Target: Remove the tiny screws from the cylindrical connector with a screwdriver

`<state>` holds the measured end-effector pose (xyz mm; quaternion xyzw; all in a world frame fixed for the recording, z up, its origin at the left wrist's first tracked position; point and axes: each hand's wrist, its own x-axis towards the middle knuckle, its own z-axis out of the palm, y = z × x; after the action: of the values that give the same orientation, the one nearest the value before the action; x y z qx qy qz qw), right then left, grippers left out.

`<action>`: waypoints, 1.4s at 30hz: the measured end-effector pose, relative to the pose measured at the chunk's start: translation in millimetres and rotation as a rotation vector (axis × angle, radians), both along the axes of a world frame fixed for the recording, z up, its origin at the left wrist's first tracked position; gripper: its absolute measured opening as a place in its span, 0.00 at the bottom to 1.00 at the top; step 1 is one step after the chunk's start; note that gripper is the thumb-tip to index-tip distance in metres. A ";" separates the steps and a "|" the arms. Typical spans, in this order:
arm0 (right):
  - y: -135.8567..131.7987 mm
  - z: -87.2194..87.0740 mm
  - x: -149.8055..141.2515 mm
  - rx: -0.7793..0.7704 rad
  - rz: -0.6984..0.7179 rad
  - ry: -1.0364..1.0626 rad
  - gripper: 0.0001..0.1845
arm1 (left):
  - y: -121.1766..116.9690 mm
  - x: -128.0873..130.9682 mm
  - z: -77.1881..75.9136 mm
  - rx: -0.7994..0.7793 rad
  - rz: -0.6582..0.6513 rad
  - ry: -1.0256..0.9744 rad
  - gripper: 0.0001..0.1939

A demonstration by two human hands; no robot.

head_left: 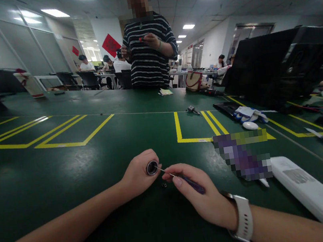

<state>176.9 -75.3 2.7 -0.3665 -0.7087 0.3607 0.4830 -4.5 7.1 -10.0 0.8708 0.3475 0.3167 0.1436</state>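
Observation:
My left hand (142, 171) is closed around a small round cylinder (152, 168) with a dark hollow end and a metallic rim, which faces right toward me. In my right hand (201, 192) is a screwdriver (192, 184) with a dark purple handle, gripped between thumb and fingers. Its thin metal shaft reaches left to the cylinder's open end; whether the tip touches the inside I cannot tell. Just below, on the green table (101, 166), lies a tiny metal part (164, 185), touched by neither hand.
To the right are a blurred purple packet (240, 157), a long white device (311, 191), a white oval object (250, 125) and gloves (250, 114). A small metal part (192, 110) lies farther back. A person in a striped shirt (151, 53) stands across the table.

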 end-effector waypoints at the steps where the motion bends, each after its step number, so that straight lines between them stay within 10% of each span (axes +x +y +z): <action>1: 0.5 -0.8 -0.6 -0.016 -0.014 -0.010 0.11 | -0.2 0.3 0.1 -0.002 -0.017 0.018 0.08; 42: 16.5 -7.3 5.6 -0.346 0.146 0.290 0.10 | 0.3 1.9 1.0 -0.053 -0.041 0.149 0.07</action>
<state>182.6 -58.7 -4.6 -0.3360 -0.5844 0.5594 0.4824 -2.6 7.4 -9.0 0.8948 0.3477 0.2387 0.1464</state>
